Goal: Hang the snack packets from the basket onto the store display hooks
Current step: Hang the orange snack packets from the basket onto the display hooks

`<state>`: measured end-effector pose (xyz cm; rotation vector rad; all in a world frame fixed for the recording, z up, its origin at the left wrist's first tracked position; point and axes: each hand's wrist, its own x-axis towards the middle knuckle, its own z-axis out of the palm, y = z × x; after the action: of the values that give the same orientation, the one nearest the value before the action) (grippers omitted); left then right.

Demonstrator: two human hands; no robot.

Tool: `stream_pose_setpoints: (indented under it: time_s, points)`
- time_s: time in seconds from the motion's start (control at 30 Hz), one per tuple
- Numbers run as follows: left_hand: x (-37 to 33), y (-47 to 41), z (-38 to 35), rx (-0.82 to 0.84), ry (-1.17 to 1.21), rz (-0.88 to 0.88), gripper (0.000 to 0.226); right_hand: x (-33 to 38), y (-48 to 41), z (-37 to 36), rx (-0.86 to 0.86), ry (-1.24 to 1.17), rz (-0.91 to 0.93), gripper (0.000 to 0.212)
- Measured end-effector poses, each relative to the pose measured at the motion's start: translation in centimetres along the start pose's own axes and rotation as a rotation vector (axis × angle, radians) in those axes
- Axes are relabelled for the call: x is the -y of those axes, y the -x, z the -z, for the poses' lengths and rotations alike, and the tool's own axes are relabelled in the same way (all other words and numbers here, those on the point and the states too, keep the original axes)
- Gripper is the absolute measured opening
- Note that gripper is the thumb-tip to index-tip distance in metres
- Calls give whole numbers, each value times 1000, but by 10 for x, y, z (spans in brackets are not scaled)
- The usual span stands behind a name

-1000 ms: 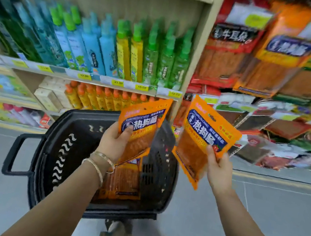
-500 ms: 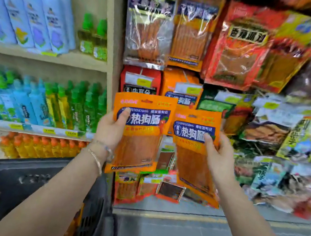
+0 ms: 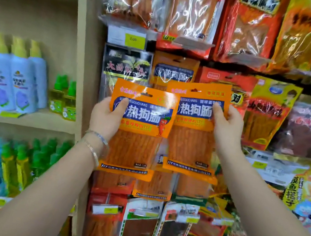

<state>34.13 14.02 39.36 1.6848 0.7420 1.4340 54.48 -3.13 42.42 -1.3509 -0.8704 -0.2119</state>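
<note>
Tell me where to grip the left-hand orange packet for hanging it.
Pinch the left packet at its left edge below the header, from the left, as the left hand does; it is flat and upright, and this leaves the hang slot clear.

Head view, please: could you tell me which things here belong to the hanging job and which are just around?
Job: left hand gripping the left orange packet; right hand gripping the right orange packet; matching displayed packet behind them.
Just around: pale spray bottles, small green bottles, black packet, yellow price tag.
</note>
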Motion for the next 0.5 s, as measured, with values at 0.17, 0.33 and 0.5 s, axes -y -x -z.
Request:
stream_pose_setpoints:
  time_s: [0.17,0.33,0.5]
  points:
    - [-7,-36,-13,-20,48,-33,22,8,-51,-33,-54,-147,-8,11]
    - [-11,-62,-21,-28,66,-55,23,12,-81,-58,-35,-248,-70,11]
    - [-9,-74,-30,-9,154,-35,20,0,-97,-74,-7,-260,-140,20]
